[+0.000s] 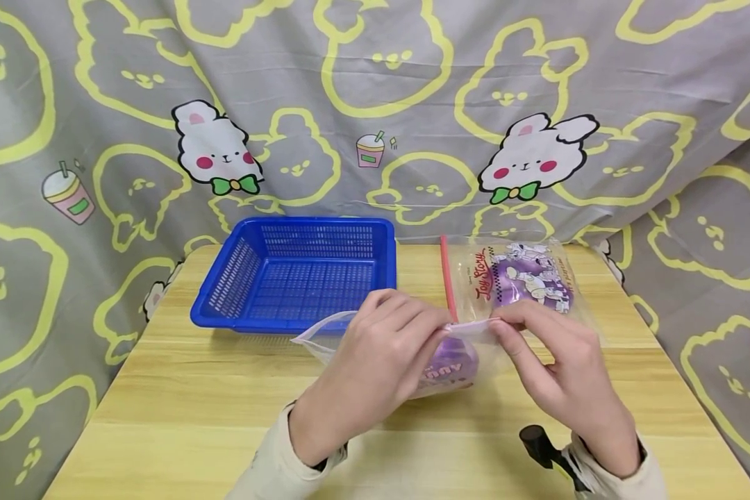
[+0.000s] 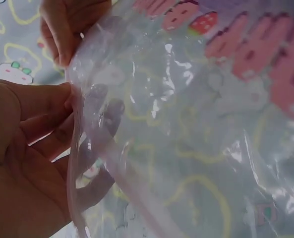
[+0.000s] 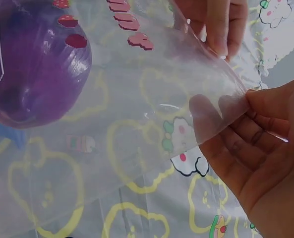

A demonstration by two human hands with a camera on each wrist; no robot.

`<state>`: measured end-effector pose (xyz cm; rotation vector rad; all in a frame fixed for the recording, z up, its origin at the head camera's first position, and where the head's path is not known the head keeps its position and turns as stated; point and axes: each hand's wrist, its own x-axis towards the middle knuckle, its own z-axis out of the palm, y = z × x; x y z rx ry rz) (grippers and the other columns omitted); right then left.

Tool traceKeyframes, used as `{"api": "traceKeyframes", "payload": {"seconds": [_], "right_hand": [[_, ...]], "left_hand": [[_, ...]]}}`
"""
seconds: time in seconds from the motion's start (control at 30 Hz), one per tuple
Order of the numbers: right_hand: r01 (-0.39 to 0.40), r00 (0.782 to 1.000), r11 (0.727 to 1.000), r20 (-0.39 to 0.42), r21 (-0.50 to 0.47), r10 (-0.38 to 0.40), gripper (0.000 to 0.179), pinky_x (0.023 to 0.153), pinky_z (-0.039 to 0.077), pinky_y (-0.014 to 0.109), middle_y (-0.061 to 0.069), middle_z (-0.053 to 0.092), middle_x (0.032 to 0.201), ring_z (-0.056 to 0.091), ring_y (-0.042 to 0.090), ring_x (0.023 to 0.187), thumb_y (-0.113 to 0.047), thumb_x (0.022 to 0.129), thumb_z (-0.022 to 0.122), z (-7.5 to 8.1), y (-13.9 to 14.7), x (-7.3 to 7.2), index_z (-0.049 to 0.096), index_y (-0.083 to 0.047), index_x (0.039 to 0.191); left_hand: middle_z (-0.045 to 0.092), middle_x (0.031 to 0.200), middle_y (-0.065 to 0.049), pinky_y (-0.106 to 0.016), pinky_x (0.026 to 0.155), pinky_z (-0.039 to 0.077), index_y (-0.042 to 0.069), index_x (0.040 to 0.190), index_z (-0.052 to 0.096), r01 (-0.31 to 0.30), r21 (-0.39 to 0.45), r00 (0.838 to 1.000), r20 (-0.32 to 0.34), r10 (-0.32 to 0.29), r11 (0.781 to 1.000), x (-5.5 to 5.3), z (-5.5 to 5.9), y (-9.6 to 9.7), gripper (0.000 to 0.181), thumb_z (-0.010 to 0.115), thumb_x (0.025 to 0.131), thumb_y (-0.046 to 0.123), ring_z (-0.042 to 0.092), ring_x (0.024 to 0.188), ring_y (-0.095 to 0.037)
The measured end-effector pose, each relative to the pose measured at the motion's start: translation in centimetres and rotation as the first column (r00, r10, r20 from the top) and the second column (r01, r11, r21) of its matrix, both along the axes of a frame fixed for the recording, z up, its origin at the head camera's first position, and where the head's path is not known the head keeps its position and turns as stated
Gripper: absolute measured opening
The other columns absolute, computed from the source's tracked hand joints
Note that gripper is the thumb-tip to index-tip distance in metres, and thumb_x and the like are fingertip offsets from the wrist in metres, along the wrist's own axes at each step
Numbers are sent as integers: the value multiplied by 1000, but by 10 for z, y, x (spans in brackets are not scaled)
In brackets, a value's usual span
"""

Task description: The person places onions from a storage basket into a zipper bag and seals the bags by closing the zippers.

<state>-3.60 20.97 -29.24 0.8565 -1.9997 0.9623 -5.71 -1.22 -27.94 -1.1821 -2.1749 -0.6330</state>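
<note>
A clear zip bag (image 1: 490, 357) with pink lettering hangs over the front of the table, its mouth edge uppermost. Inside it sits a rounded purple thing (image 3: 52, 69), seen through the plastic in the right wrist view. My left hand (image 1: 387, 347) pinches the pale zip strip (image 1: 471, 326) between thumb and fingers, midway along the mouth. Left of that grip the mouth gapes apart. At the bag's right corner, my right hand (image 1: 559, 364) pinches the same strip with thumb and forefinger. The left wrist view shows several left fingers behind the plastic.
A blue plastic basket (image 1: 294, 326) stands at the back left of the wooden table (image 1: 181, 410). Flat at the back right lies another zip bag (image 1: 469, 278), red-edged, with Toy Story print and something purple inside. Patterned grey cloth (image 1: 412, 90) hangs behind.
</note>
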Motion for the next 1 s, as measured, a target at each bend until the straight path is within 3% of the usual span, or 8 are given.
{"api": "traceKeyframes", "payload": {"seconds": [0.57, 1.0], "right_hand": [[76, 997, 994, -16, -81, -78, 39, 76, 47, 10, 9, 65, 74, 59, 0, 75, -29, 101, 59, -1, 15, -3, 68, 5, 83], [128, 992, 988, 17, -81, -127, 35, 76, 46, 9, 8, 65, 74, 58, -3, 75, -26, 100, 60, -3, 23, -5, 67, 5, 84]], "left_hand": [[71, 101, 3, -30, 90, 47, 10, 104, 72, 2, 44, 999, 38, -4, 999, -5, -4, -5, 13, 61, 99, 15, 64, 97, -13], [71, 102, 2, -29, 85, 49, 10, 104, 72, -16, 55, 997, 76, 12, 998, -8, -10, -14, 12, 62, 98, 14, 63, 96, -12]]}}
